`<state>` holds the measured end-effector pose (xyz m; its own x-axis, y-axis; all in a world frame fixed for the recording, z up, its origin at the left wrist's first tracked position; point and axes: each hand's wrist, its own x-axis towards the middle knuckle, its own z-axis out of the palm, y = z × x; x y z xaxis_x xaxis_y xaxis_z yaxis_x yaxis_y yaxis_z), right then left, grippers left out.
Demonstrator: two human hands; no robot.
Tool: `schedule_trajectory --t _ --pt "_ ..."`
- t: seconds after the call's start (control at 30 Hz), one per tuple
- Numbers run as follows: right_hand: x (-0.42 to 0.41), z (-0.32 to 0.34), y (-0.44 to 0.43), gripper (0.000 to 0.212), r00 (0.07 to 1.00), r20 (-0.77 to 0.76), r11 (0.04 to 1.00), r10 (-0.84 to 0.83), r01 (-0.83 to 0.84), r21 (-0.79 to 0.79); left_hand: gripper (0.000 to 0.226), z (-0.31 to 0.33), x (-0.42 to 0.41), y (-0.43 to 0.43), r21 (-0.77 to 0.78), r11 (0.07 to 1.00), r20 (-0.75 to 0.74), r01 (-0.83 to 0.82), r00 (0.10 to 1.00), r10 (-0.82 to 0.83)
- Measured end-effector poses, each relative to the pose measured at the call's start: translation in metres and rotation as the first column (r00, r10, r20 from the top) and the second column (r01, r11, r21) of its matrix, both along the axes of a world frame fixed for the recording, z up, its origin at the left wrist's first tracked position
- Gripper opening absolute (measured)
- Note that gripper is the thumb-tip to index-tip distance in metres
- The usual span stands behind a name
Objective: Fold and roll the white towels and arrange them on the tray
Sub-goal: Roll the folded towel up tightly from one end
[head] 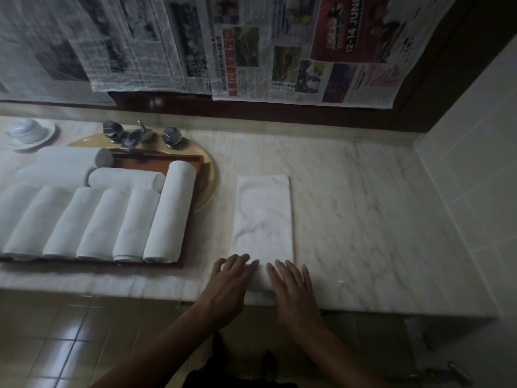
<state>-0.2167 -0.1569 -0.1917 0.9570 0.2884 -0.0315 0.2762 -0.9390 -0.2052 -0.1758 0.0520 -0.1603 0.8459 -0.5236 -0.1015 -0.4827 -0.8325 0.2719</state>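
Observation:
A white towel (263, 214), folded into a long narrow strip, lies on the marble counter and runs away from me. Its near end is turned up into a small roll at the counter's front edge. My left hand (228, 284) and my right hand (291, 287) rest side by side on that roll with fingers fairly straight, pressing it. To the left, a brown wooden tray (179, 159) holds several rolled white towels (167, 214) in a row, with more rolls lying crosswise behind them.
The tray sits over a yellow sink (208, 180) with a chrome tap and two knobs (137, 135). A white cup on a saucer (28, 133) stands at the far left. Newspapers cover the mirror behind. A tiled wall bounds the counter on the right.

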Motion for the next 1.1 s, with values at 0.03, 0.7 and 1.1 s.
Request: schedule_trajectory --t 0.03,0.7,1.1 --pt "0.005 -0.002 -0.004 0.065 1.000 -0.021 1.000 0.015 -0.015 0.008 0.071 -0.004 -0.003 -0.003 0.027 0.999 0.009 0.020 1.000 -0.020" --pt "0.222 0.000 0.049 0.073 0.950 -0.312 0.992 -0.016 -0.023 -0.121 0.068 -0.007 0.014 -0.007 0.152 0.987 -0.140 0.057 0.990 -0.035" --pt "0.218 -0.005 0.041 0.066 0.967 -0.097 0.971 -0.237 0.239 0.006 0.065 -0.003 0.026 -0.004 0.128 0.991 -0.224 0.022 0.974 0.007"
